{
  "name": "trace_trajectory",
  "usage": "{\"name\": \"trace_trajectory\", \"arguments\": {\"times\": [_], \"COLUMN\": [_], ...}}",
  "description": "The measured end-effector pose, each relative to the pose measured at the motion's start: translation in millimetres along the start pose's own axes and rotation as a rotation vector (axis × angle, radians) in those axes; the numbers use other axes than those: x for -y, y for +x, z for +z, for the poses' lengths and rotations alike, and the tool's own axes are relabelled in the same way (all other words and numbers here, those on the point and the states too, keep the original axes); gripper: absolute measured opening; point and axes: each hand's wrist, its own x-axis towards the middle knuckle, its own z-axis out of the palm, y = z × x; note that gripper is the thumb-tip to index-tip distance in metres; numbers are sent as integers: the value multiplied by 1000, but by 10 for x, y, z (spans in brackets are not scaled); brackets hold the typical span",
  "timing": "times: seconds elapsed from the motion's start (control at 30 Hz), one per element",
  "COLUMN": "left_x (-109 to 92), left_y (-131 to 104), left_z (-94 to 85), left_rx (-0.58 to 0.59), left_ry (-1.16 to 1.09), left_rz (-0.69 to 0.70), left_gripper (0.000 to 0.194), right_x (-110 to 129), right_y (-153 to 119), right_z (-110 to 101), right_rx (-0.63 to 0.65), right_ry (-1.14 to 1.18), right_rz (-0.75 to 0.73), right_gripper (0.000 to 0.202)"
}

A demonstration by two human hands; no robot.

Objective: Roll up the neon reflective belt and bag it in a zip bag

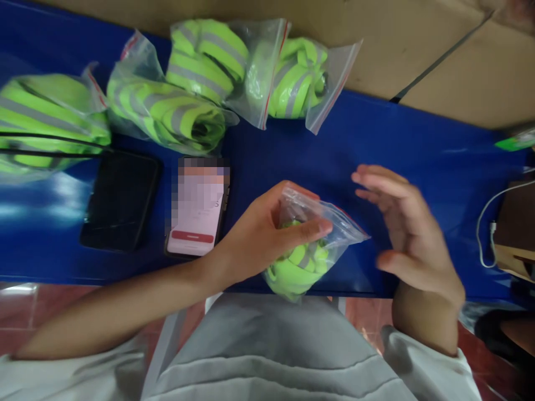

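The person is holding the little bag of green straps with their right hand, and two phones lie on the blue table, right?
Not quite. The head view shows the left hand holding the bag of green straps; the right hand is open beside it. Two phones, one dark and one lit, do lie on the blue table.

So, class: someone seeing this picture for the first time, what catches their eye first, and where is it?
The neon-green reflective bands in a clear bag, gripped by the left hand at the near edge of the blue table. The right hand hovers open beside it. More filled bags lie along the far side, with two phones in front of them.
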Motion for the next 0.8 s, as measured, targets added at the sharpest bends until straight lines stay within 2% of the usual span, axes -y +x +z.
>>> {"name": "trace_trajectory", "arguments": {"times": [0.07,0.17,0.27,0.37,0.5,0.6,0.8], "left_x": [21,74,143,199,214,202,200], "left_y": [1,26,52,64,67,65,72], "left_z": [-73,-181,-263,-312,-338,-335,-325], "left_rx": [-23,63,131,72,38,21,-1], "left_ry": [-56,-82,89,316,368,323,177], "left_rz": [-22,-10,34,78,104,82,106], "left_gripper": [39,39,37,42,42,42,40], "right_x": [-14,-66,-169,-273,-322,-316,-288], "right_y": [59,161,207,197,175,181,189], "right_z": [60,105,99,86,61,34,65], "right_rx": [17,46,79,100,102,94,74], "right_ry": [64,210,325,326,261,220,221], "right_rz": [91,214,310,387,374,351,379], "right_gripper": [46,18,20,28,25,20,22]}}
